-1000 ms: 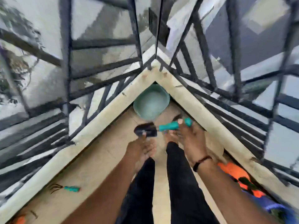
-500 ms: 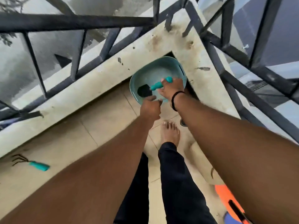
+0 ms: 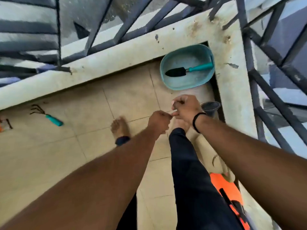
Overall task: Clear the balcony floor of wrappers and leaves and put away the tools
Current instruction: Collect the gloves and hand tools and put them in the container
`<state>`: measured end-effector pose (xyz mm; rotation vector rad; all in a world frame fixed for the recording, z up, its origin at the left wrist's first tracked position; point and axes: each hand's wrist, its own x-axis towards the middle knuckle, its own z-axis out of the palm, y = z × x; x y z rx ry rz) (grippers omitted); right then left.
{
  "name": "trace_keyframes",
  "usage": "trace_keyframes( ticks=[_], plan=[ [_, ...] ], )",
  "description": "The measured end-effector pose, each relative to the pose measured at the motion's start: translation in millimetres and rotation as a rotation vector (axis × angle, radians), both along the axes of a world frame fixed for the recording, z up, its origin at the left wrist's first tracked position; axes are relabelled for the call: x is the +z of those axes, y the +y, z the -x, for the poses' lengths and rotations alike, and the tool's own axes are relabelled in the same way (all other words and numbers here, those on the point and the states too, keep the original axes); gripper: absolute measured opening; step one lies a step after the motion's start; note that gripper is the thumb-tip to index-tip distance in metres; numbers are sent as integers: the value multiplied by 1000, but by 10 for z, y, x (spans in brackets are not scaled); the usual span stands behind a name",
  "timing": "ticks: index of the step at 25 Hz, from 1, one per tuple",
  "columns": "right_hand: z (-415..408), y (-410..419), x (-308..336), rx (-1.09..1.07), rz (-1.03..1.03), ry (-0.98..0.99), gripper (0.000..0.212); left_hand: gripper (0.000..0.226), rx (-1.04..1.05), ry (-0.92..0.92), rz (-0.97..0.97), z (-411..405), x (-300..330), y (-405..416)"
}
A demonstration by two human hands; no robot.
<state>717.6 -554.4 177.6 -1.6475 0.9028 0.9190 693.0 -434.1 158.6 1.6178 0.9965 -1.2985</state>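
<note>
Released, trowel [image 3: 187, 70] lies in basin [image 3: 167, 63] — hands [image 3: 174, 117] withdrawn from rim.

Matt teal plastic on the tub [image 3: 167, 63], scuffed pale inside. Dull black metal blade and smooth teal plastic grip on the trowel [image 3: 188, 70]. Same pairing on the hand rake [image 3: 48, 115]. Rough, stained, painted concrete along the ledge [image 3: 116, 55]. Dark painted metal for the railing [image 3: 247, 52]. Smooth beige tile, dusty, underfoot [image 3: 49, 155].
</note>
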Motion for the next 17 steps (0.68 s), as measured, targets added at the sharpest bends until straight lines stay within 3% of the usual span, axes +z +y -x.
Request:
trace_keyframes(
  ticks=[3, 7, 10, 13, 17],
  plan=[
    [384, 618, -38, 177, 0, 21, 16, 20, 67, 79, 19, 449, -28, 505],
    [628, 1504, -176, 381, -4, 3, 13, 20, 91, 32, -32, 831, -174, 1344],
    [758, 2410, -512, 320, -3, 17, 16, 19, 164, -3, -28, 1058, -465, 2107],
    [975, 3557, -942, 297, 19, 18, 25, 35, 291, -33, -21, 1409, -928, 2963],
    [1084, 5159, -1222, 455, -84, 24, 20, 31, 353, -89, -138, 1476, -736, 4398]
  ],
)
